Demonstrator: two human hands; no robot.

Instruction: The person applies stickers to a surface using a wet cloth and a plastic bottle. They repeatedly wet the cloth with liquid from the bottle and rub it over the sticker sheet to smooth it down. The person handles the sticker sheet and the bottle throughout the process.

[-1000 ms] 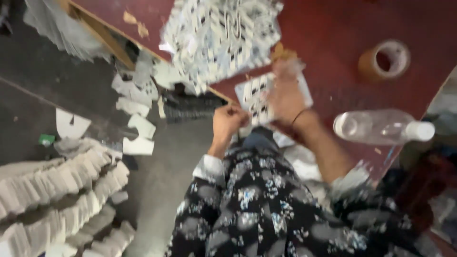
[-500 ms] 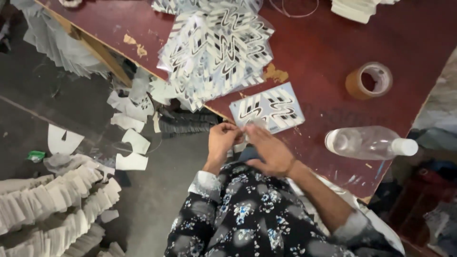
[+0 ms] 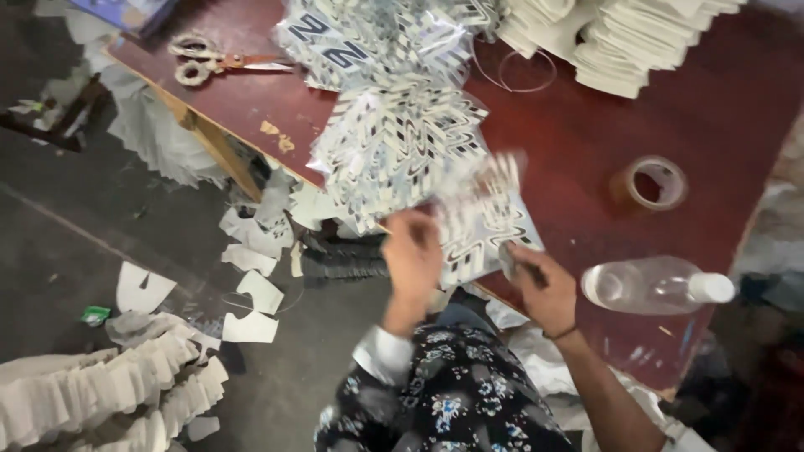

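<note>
Both hands work at the table (image 3: 586,125) edge: left hand (image 3: 412,255) raised, fingers closed on the near edge of a patterned sheet (image 3: 481,222), blurred; right hand (image 3: 540,280) pinches the sheet's lower right corner. Sheet lies tilted, partly over the edge. Behind it, a fanned stack (image 3: 394,146) of similar sheets. Tape roll (image 3: 649,182) and lying bottle (image 3: 657,285) sit right; scissors (image 3: 218,63) far left.

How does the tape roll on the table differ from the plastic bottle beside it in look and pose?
The tape roll is a brown, open ring lying flat; the plastic bottle is clear, long, white-capped and lies on its side. The tape roll sits farther from the table's near edge, the bottle closer. Both rest untouched on the dark red table.
</note>
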